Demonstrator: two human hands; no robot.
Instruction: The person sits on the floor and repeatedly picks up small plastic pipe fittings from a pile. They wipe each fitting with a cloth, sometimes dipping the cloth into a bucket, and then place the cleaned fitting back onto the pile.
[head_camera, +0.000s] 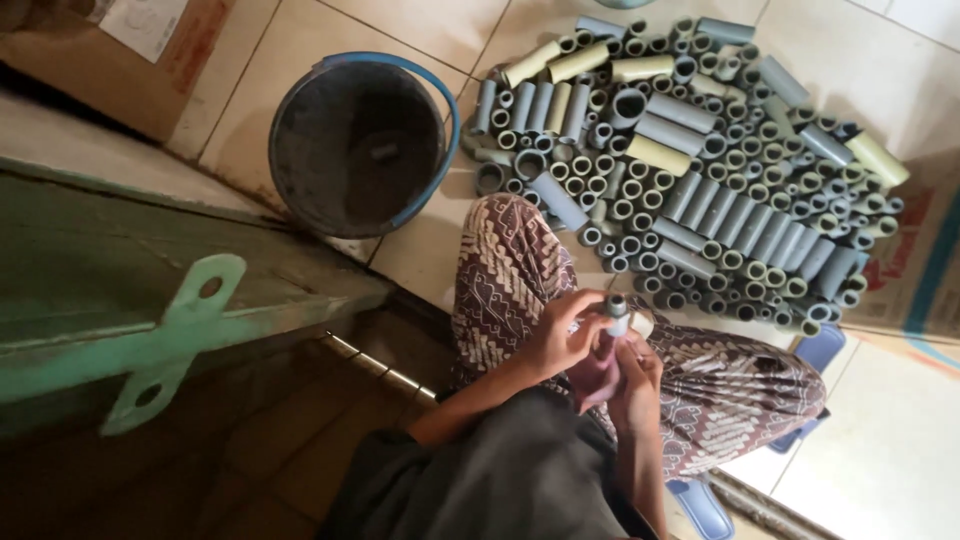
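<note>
Meanwhile, both hands are working one short pipe piece

Seated on the tiled floor, the person is holding a short grey pipe piece upright over the patterned lap. The left hand is closing its fingers around the pipe's upper part, while the right hand is curling shut below it, wrist bent inward. It is looking rigid, light and smooth, so gripping its sides seems surest. A heap of cut pipe sections is lying beyond the knees, beside a dark bucket
</note>
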